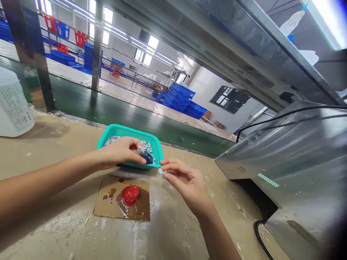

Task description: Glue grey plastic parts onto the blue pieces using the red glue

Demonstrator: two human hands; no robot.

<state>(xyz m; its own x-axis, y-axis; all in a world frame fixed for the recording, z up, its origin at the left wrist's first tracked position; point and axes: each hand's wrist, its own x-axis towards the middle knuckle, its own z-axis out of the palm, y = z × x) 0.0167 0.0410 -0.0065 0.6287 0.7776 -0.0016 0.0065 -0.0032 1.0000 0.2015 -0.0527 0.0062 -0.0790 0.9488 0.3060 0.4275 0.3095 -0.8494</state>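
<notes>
Left hand gripping dark blue part, frame centre; right hand pinching small white piece.
Looks mid-handling, pieces apart; any move needs fine finger control, clear of the teal basket rim. Red object on wet cardboard, lower centre; jug far left.

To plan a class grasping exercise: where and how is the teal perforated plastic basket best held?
I'd grip the teal perforated plastic basket by its rim at both short ends, coming in from left and right at once. The rim flares outward, so fingers could likely hook beneath it, and opposed holds should keep the small pale pieces inside level.
</notes>
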